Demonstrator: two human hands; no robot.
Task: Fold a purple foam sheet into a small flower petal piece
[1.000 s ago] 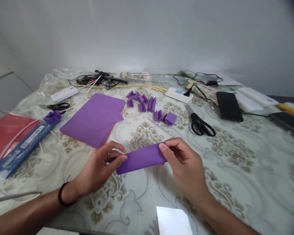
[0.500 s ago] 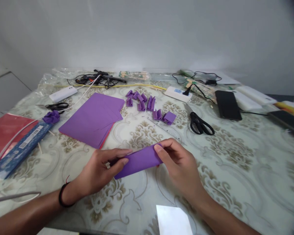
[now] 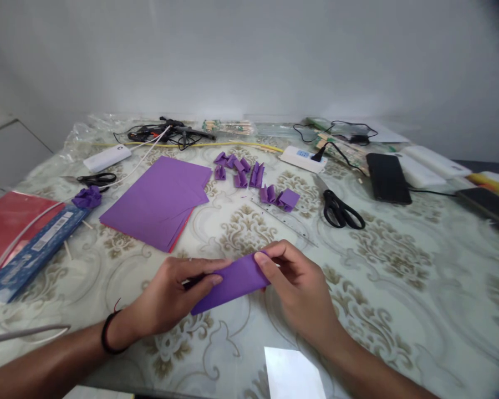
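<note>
A folded strip of purple paper (image 3: 237, 284) is held a little above the patterned tablecloth. My left hand (image 3: 177, 293) pinches its left part between thumb and fingers. At the strip's right end, my right hand (image 3: 299, 282) grips it with the thumb on top; the fingertips underneath are hidden. Beyond my left hand lies a fanned stack of purple sheets (image 3: 158, 199) with a red edge showing below. Several small folded purple pieces (image 3: 256, 175) sit further back in the middle. A white paper piece (image 3: 293, 372) rests at the near edge.
Black-handled scissors (image 3: 341, 210) lie at the right, near a clear ruler (image 3: 289, 224) and a black phone (image 3: 387, 178). A power strip (image 3: 303, 158) and tangled cables (image 3: 170, 134) are at the back. A blue packet (image 3: 39, 252) and crumpled purple paper (image 3: 87, 197) lie left.
The purple strip and my right hand have shifted slightly left and toward me. My left thumb and fingers have slid a little to the right along the strip.
</note>
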